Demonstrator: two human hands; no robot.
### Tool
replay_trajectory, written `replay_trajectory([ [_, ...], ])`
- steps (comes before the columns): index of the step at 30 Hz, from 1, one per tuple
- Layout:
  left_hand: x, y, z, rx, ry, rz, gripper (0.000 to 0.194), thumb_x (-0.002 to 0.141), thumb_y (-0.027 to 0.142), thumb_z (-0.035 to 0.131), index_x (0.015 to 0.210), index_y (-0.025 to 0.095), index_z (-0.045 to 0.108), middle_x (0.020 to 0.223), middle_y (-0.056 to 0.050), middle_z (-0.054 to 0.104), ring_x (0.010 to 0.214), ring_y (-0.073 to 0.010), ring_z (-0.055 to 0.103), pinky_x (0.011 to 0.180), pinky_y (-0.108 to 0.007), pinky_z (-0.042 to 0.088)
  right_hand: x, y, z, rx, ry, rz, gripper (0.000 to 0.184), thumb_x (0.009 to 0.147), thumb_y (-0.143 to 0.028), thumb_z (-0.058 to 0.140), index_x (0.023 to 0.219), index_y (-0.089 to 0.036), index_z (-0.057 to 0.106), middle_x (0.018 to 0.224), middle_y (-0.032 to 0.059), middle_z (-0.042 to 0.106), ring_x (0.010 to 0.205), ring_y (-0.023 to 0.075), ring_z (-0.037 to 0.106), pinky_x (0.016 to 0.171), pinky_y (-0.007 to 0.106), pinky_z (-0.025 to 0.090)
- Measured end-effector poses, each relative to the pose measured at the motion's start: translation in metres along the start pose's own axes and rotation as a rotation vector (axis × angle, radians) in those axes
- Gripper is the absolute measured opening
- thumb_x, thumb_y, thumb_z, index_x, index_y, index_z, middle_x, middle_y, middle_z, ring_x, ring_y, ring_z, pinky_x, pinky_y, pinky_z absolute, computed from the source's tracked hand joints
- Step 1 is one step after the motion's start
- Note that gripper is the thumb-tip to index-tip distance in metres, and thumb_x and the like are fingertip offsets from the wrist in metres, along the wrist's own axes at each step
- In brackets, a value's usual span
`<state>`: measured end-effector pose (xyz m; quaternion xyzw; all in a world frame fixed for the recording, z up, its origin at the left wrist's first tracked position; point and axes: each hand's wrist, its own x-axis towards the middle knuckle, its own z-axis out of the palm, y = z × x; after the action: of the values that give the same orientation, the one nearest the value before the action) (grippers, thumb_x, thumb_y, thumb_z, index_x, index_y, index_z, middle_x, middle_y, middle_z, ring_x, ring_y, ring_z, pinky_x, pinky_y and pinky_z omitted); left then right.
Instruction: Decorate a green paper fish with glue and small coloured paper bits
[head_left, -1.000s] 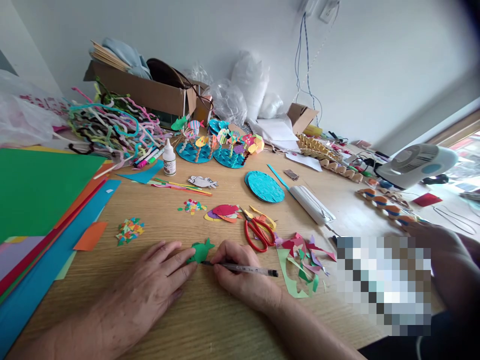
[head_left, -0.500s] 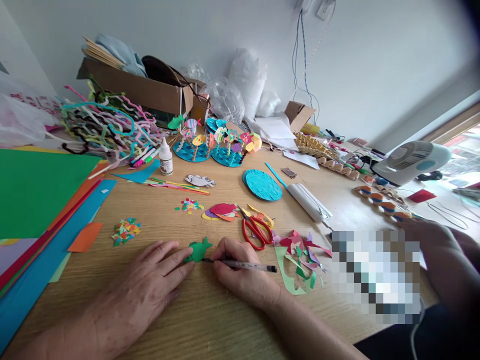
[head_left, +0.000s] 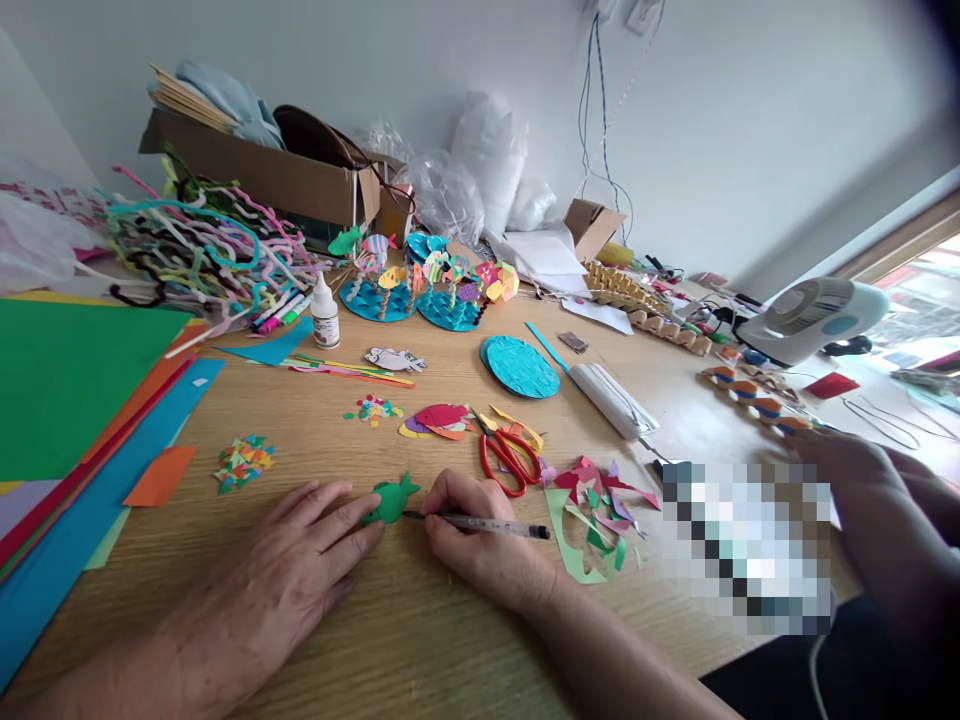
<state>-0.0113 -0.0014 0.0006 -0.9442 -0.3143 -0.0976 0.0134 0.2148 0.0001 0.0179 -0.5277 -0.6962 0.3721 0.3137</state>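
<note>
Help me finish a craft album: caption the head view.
Left hand touching a green paper fish, right hand holding a pen by its edge, red-handled scissors nearby.

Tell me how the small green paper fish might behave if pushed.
The small green paper fish looks thin, so it's probably light and bendy. Its narrow tail might crease easily. Lying flat, it would likely slide rather than roll.
</note>
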Motion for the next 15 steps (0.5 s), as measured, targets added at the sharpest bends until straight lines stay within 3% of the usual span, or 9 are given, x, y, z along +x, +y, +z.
replay_trajectory([
  [15,-0.0014,-0.0008,0.0041,-0.038,-0.017,-0.024,0.05,0.084,0.006,0.042,0.125,0.03,0.056,0.134,0.003,0.057,0.122,-0.0249,0.049,0.104,-0.043,0.04,0.0008,0.0028,0.0002,0.006,0.005,-0.022,0.009,0.066,-0.01,0.049,0.065,-0.019,0.051,0.056,-0.0063,0.047,0.048,0.0075,0.039,0.048,0.018,0.033],
])
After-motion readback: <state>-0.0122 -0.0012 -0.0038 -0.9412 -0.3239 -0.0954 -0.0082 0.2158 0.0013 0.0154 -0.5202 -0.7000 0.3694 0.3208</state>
